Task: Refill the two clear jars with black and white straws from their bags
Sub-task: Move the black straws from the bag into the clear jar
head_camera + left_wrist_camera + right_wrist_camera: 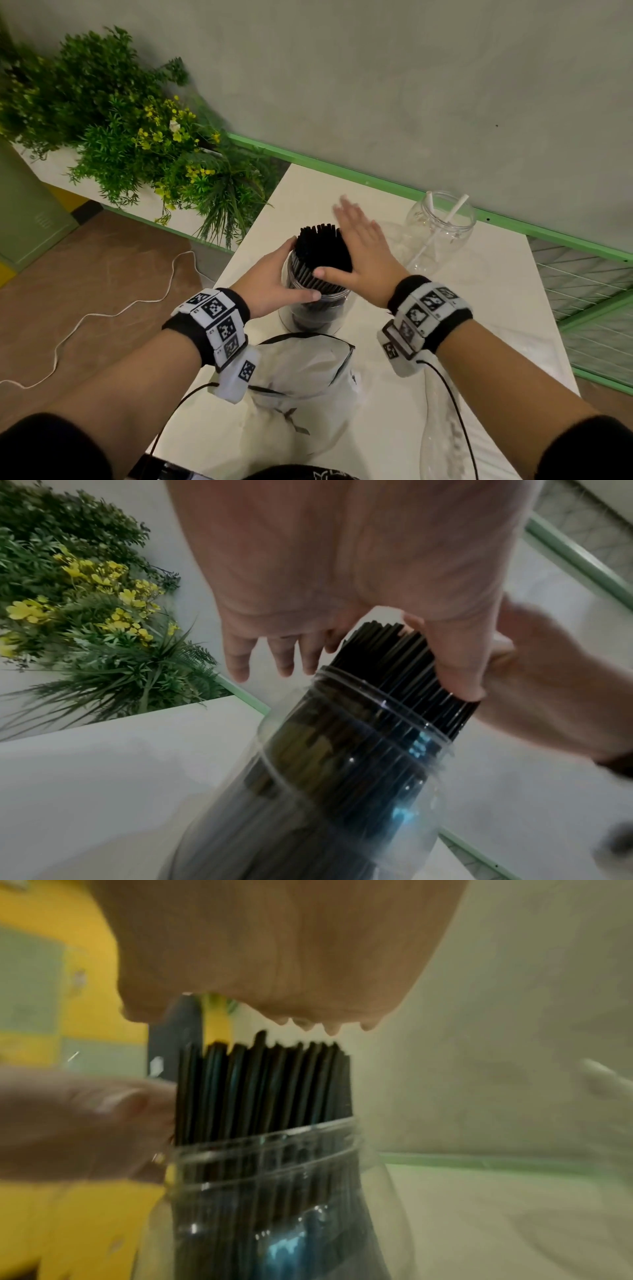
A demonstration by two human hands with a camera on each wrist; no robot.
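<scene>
At frame centre the left hand grips the jar packed with black straws; the right hand, fingers flat, hovers over their tips. Black refill looks finished; next, the near-empty second jar, upper right, needs white straws.

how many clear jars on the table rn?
2. One jar packed with black straws stands at centre, steadied by the left hand. The other jar, far right by the wall, holds only a few white straws.
</scene>
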